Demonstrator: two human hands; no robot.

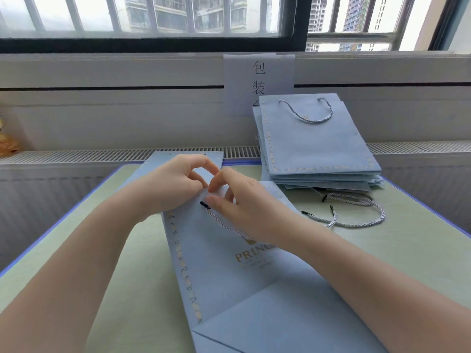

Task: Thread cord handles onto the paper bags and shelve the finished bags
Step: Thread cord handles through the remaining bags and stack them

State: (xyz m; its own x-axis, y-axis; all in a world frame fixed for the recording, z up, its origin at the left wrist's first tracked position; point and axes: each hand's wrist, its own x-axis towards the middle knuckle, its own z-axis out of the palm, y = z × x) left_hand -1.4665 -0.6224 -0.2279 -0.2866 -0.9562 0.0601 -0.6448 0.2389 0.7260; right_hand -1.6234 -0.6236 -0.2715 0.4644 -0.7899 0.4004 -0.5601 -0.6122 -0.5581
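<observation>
A flat light-blue paper bag point(229, 276) with gold lettering lies on the table in front of me, its top edge raised toward me. My left hand point(175, 184) pinches that top edge. My right hand point(239, 205) pinches a pale twisted cord point(224, 225) near its black tip, right at the bag's top edge. The cord runs down across the bag's face and under my right wrist. Another flat bag point(165, 159) lies beneath, poking out at the far side.
A stack of blue bags point(318, 149) sits at the table's back right, the top one with a cord handle fitted. Loose cords point(356, 212) lie in front of the stack. A paper sign point(257, 82) hangs on the wall below the window. The green table point(127, 276) has a blue rim.
</observation>
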